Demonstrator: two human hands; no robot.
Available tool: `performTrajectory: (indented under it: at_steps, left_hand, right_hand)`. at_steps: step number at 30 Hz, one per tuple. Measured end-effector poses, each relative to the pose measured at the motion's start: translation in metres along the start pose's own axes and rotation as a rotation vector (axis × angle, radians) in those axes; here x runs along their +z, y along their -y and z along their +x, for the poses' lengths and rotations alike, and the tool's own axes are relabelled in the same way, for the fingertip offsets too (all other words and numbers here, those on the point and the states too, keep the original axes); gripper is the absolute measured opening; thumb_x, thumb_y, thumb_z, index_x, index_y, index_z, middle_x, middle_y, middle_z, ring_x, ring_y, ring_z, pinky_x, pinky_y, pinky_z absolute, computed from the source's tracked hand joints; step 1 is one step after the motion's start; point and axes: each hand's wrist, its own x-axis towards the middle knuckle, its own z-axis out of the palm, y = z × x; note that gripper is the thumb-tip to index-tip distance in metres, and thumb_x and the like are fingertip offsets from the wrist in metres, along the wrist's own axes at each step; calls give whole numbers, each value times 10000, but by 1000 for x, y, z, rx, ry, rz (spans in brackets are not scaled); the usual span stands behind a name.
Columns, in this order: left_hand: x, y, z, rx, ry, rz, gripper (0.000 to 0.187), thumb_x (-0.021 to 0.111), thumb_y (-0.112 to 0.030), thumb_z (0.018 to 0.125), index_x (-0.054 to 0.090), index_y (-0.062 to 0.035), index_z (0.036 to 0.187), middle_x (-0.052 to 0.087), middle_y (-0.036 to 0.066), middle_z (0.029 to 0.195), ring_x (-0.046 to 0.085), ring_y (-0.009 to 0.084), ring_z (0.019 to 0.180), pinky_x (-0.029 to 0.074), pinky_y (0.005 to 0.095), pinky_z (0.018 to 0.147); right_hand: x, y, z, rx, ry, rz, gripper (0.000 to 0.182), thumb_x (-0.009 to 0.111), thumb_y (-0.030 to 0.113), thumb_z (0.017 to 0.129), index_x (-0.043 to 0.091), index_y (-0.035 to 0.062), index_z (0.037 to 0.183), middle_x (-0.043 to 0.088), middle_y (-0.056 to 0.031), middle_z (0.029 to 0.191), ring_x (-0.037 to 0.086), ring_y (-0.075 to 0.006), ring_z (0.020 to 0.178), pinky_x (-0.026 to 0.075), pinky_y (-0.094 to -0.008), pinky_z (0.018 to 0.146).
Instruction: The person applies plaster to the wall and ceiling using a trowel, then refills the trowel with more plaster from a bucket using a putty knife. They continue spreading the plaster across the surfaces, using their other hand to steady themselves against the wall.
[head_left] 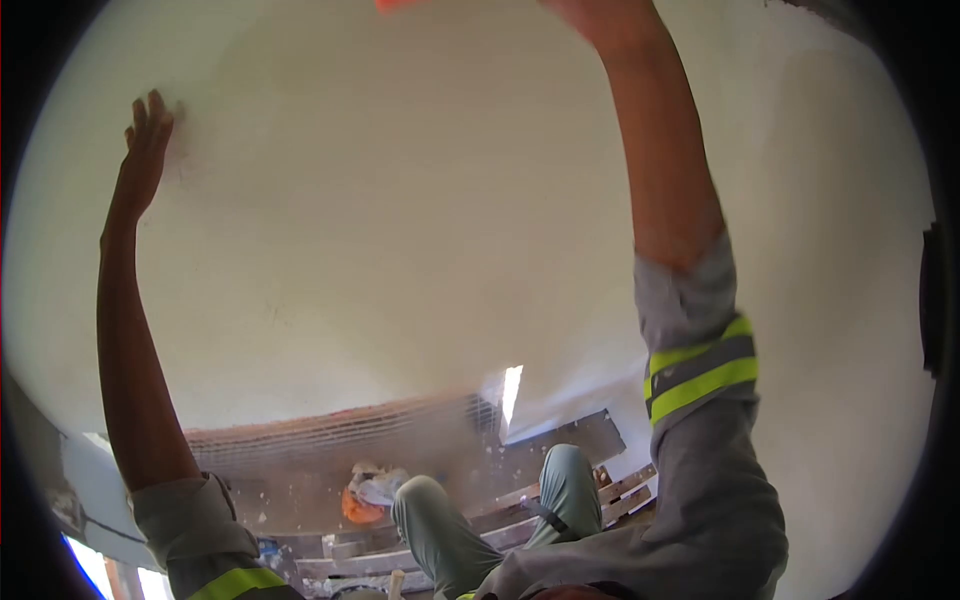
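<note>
My left hand (148, 150) is raised at the left with its fingers stretched out, resting on or very close to the pale, smooth wall (400, 200). Nothing shows in it. High at the top edge, my right hand (590, 14) is blurred by motion and mostly cut off, so its fingers are hidden. To its left, a small bright orange piece (400, 3) pokes into view against the wall; whether my right hand holds it cannot be made out.
Wooden slats (370, 565) lie under and around my bent knees. Lower down are a whitish plastic bag (378, 485), an orange bundle (362, 508) and a dark flat board (575, 440). A dark object (931, 300) stands at the far right edge.
</note>
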Motion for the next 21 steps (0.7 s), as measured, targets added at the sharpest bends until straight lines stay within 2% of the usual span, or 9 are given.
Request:
performTrajectory:
  at_steps: [2, 3, 7, 9, 10, 11, 14, 18, 21]
  left_hand:
    - [7, 41, 17, 311, 58, 252, 741, 268, -683, 922, 113, -267, 1516, 48, 66, 1586, 8, 308, 1451, 124, 455, 1168]
    - [5, 48, 18, 379, 69, 370, 725, 291, -641, 926, 130, -237, 1506, 74, 93, 1571, 46, 327, 1435, 148, 465, 1158]
    - [-11, 4, 17, 411, 116, 1070, 661, 386, -477, 942, 198, -116, 1463, 178, 205, 1510, 197, 404, 1370, 244, 505, 1120]
    - [-24, -26, 14, 592, 197, 1701, 630, 433, -395, 950, 232, -56, 1442, 230, 261, 1480, 272, 443, 1338, 291, 525, 1100]
    - [-24, -38, 12, 630, 245, 1797, 615, 457, -354, 954, 249, -26, 1432, 256, 289, 1465, 310, 462, 1322, 315, 535, 1090]
    - [-28, -50, 6, 579, 281, 1741, 600, 480, -313, 958, 266, 5, 1421, 282, 317, 1450, 348, 481, 1306, 339, 545, 1081]
    - [-31, -93, -32, -193, 15, 28, 602, 500, -343, 952, 298, -13, 1414, 333, 317, 1423, 376, 470, 1294, 342, 555, 1075]
    - [-33, -97, -24, -175, 247, 127, 691, 408, -491, 951, 114, -141, 1470, 59, 155, 1508, 129, 374, 1382, 271, 602, 1086]
    - [-50, -95, -26, -191, 416, 190, 761, 340, -602, 950, -24, -237, 1511, -146, 33, 1573, -56, 301, 1448, 219, 637, 1095]
  right_hand:
    - [-18, -45, -104, 173, -7, -37, 238, 551, 155, 933, 556, -36, 1076, 665, -115, 872, 662, -241, 843, 521, -391, 836]
    - [-32, -91, -173, 200, 106, 228, 278, 565, 143, 927, 524, -34, 1137, 650, -122, 951, 637, -252, 924, 480, -380, 913]
    - [5, -223, -427, 543, 30, -319, 344, 618, 1, 843, 592, 45, 1184, 539, -131, 1264, 445, -292, 1246, 360, -434, 1051]
    - [37, -290, -486, 926, -317, 363, 261, 620, 46, 863, 600, 19, 1122, 593, -127, 1165, 546, -264, 1112, 428, -410, 976]
    - [48, -321, -514, 1060, -411, 503, 226, 620, 69, 872, 601, 4, 1088, 620, -122, 1105, 596, -246, 1027, 461, -395, 930]
    - [57, -338, -524, 1034, -425, 493, 215, 616, 84, 879, 598, -1, 1077, 628, -113, 1066, 606, -232, 982, 471, -381, 907]
    - [68, -382, -526, 1003, -441, 461, 207, 605, 117, 895, 592, -10, 1058, 640, -95, 979, 622, -205, 891, 490, -354, 860]
    - [68, -401, -479, 1044, -452, 431, 232, 583, 108, 899, 587, -20, 1093, 635, -89, 980, 613, -199, 879, 494, -349, 862]
    - [81, -349, -385, 931, -445, 455, 264, 566, 95, 900, 581, -24, 1134, 640, -107, 1065, 619, -202, 902, 499, -345, 870]
